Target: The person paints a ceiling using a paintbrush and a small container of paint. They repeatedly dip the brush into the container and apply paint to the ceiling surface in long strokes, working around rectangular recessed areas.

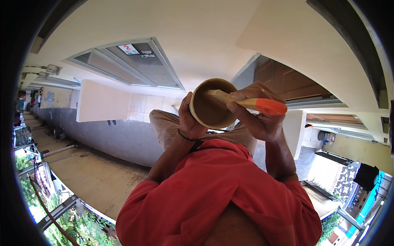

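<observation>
A round, beige-rimmed tub point(197, 111) is tipped so that its brown inside faces me. My left hand point(190, 119) is closed around its left side, a dark band on the wrist. In my right hand point(258, 108) is a paintbrush with a pale yellow handle point(248, 102) that ends in orange. Fingers and thumb wrap the handle, and the brush's head reaches over the rim into the tub's mouth. Whether anything lies at the bottom of the tub I cannot make out.
Ahead stands a cream wall with a grey-framed window point(123, 61) and a brown wooden door point(283, 78) behind a frame at the right. A pale panel point(102, 102) juts out at left. Below runs a grey floor point(115, 139) beside a tan ledge point(94, 176). Plants point(82, 225) show at lower left.
</observation>
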`<state>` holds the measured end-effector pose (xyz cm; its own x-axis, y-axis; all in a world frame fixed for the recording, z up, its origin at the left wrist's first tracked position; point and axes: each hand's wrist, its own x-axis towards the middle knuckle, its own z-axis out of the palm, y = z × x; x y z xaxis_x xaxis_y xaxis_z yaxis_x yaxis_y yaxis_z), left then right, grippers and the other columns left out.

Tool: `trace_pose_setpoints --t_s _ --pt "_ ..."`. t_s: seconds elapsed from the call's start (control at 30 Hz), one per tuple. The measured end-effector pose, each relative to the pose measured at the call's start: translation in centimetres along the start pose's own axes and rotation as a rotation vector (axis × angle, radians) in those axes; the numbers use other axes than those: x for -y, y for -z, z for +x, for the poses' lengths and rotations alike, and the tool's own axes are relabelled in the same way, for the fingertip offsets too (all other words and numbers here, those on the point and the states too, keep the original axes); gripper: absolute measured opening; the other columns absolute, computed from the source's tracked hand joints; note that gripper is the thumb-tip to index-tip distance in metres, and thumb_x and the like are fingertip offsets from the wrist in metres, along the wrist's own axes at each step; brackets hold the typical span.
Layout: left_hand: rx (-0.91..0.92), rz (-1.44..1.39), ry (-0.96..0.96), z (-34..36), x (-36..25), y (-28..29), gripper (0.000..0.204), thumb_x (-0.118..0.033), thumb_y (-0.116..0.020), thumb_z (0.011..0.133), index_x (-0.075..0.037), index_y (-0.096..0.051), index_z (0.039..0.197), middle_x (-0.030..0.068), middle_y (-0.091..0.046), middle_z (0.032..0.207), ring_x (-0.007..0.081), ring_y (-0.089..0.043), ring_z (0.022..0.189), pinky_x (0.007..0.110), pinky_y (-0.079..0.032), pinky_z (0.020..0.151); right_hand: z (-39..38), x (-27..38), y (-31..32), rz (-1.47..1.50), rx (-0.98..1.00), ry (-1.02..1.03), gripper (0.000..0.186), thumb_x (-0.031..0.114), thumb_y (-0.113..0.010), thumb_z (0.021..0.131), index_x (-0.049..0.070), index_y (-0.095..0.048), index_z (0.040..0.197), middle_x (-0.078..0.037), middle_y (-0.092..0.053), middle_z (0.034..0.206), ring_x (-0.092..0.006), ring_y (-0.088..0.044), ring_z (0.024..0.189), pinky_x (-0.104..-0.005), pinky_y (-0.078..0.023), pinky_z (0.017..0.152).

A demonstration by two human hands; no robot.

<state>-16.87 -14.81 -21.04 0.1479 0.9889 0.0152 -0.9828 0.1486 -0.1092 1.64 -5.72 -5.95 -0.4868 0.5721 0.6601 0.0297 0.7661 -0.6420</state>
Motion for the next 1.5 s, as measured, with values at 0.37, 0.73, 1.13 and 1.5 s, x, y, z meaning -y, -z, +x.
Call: trace_pose_setpoints --t_s 0.37,0.73,1.13,1.5 --pt "0.036 -0.025 0.026 0.7 -0.3 0.3 0.062 -0.052 -0.053 0.111 -0.005 -0.062 0.150 0.0182 -0.068 0.149 0.0357 -0.064 0.138 0.056 -0.050 0.120 0.0 -1.1 -1.0 -0.041 0.077 -0.015 0.023 0.004 -0.092 0.084 0.006 -0.075 0.100 -0.004 -0.075 0.085 -0.0182 -0.068 0.070 -0.0333 -0.053 0.059" --pt "0.067 -0.028 0.040 0.6 -0.3 0.9 0.066 -0.054 -0.052 0.111 -0.005 -0.059 0.154 0.0193 -0.064 0.153 0.0355 -0.061 0.142 0.057 -0.048 0.122 0.2 -1.2 -0.7 -0.101 0.151 0.031 0.027 0.000 -0.092 0.082 0.005 -0.076 0.103 -0.006 -0.076 0.086 -0.0185 -0.070 0.073 -0.0328 -0.053 0.061" --pt "0.024 -0.036 0.031 0.7 -0.3 0.9 0.069 -0.056 -0.055 0.109 -0.004 -0.057 0.155 0.0194 -0.060 0.158 0.0385 -0.055 0.147 0.062 -0.043 0.124 -0.8 -0.2 1.4 0.203 -0.122 -0.221 0.019 -0.006 -0.087 0.088 0.001 -0.078 0.104 -0.005 -0.078 0.098 -0.0115 -0.073 0.083 -0.0272 -0.058 0.068" --pt "0.028 -0.033 0.056 0.8 -0.5 1.8 0.069 -0.056 -0.054 0.110 -0.006 -0.056 0.158 0.0184 -0.057 0.161 0.0382 -0.053 0.150 0.064 -0.041 0.125 -2.4 -1.4 3.2 0.504 -0.304 -0.555 0.018 -0.007 -0.083 0.092 -0.006 -0.075 0.108 -0.015 -0.077 0.095 -0.0206 -0.077 0.084 -0.0286 -0.063 0.074"
